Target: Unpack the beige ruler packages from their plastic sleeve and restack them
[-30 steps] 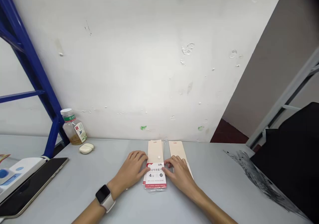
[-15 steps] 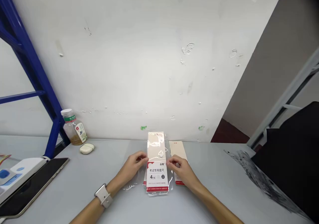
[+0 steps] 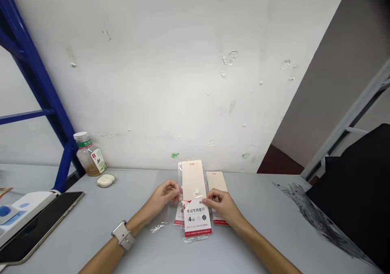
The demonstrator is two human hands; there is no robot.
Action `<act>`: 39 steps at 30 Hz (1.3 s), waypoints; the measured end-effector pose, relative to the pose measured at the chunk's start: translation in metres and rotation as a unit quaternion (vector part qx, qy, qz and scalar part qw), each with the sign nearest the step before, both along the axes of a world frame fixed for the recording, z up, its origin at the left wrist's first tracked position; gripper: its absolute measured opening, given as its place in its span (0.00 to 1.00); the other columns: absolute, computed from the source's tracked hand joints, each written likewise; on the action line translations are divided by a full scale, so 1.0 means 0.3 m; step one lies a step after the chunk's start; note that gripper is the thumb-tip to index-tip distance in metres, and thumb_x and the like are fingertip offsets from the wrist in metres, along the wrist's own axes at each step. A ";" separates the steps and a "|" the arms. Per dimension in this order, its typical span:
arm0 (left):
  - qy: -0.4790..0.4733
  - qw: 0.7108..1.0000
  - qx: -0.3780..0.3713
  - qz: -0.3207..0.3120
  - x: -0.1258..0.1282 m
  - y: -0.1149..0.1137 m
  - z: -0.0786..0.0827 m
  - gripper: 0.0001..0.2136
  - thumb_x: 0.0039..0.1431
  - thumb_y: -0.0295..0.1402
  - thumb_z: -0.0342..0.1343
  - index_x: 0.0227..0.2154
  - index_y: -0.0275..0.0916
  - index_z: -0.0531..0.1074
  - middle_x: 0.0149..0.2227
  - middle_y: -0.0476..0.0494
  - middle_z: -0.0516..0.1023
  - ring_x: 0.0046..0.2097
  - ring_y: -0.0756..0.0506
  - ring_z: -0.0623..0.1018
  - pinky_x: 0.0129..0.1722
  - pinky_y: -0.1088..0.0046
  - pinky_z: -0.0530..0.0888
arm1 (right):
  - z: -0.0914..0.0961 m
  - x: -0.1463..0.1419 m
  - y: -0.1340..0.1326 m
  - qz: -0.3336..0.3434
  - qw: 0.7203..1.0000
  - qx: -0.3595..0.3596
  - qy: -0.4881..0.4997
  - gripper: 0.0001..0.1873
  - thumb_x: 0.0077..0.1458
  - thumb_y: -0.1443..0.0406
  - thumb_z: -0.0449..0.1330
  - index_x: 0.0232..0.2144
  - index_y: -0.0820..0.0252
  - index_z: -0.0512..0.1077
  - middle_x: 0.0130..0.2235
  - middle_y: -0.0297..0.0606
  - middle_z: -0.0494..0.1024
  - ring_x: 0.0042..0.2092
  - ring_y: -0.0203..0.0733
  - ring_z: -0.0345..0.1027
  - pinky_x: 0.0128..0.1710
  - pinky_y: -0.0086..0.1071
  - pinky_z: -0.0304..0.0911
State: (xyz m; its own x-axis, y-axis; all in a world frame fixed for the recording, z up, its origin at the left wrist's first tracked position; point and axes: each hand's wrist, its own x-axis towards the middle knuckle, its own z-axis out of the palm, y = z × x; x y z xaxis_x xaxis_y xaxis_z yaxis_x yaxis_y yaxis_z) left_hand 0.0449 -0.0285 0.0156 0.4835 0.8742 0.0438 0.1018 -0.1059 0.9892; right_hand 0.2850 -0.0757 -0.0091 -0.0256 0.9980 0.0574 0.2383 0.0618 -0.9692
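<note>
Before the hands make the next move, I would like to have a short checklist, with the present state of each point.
1. Right hand pinching the front packet at its right edge: ok.
2. Left hand gripping the front packet too: cannot tell; its fingertips are at the left edge.
3. Front packet not overlapping the packet behind it: not ok, it covers part of it.
4. Printed side facing the viewer: ok.
5. Phone and bottle away from both hands: ok.

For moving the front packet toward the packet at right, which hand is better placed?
Probably the right hand: its thumb is on the right edge of the front packet, and it partly hides the right packet. The left hand is by the opposite edge; its grip is unclear.
</note>
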 end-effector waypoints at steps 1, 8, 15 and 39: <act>-0.014 1.000 -0.004 -0.007 0.003 -0.002 -0.002 0.15 0.54 0.47 0.59 0.32 0.41 0.66 0.29 0.49 0.74 0.32 0.47 0.74 0.35 0.68 0.71 | -0.001 -0.002 -0.001 0.000 1.000 -0.005 0.002 0.17 0.44 0.52 0.66 0.20 0.58 0.70 0.23 0.29 0.65 0.28 0.35 0.54 0.29 0.30 0.53; 0.000 0.997 0.028 0.065 -0.028 0.027 0.000 0.11 0.52 0.41 0.59 0.33 0.41 0.68 0.27 0.52 0.71 0.28 0.49 0.71 0.32 0.71 0.69 | 0.008 0.028 0.007 -0.013 1.000 0.003 -0.002 0.22 0.50 0.46 0.60 0.22 0.57 0.64 0.25 0.30 0.64 0.29 0.37 0.57 0.32 0.31 0.55; 0.086 0.972 0.082 0.205 -0.131 0.111 -0.018 0.10 0.49 0.40 0.51 0.31 0.40 0.69 0.23 0.52 0.68 0.25 0.49 0.69 0.28 0.73 0.67 | -0.001 0.175 0.041 -0.118 0.989 0.052 -0.078 0.24 0.53 0.44 0.55 0.20 0.56 0.59 0.22 0.30 0.63 0.27 0.37 0.56 0.27 0.30 0.53; 0.407 0.830 0.251 0.287 -0.127 0.094 -0.085 0.08 0.60 0.34 0.46 0.35 0.42 0.70 0.42 0.42 0.75 0.46 0.38 0.72 0.46 0.60 0.66 | -0.026 0.206 0.020 -0.077 0.868 0.041 -0.488 0.19 0.58 0.61 0.49 0.17 0.56 0.53 0.21 0.31 0.68 0.22 0.35 0.51 0.33 0.34 0.50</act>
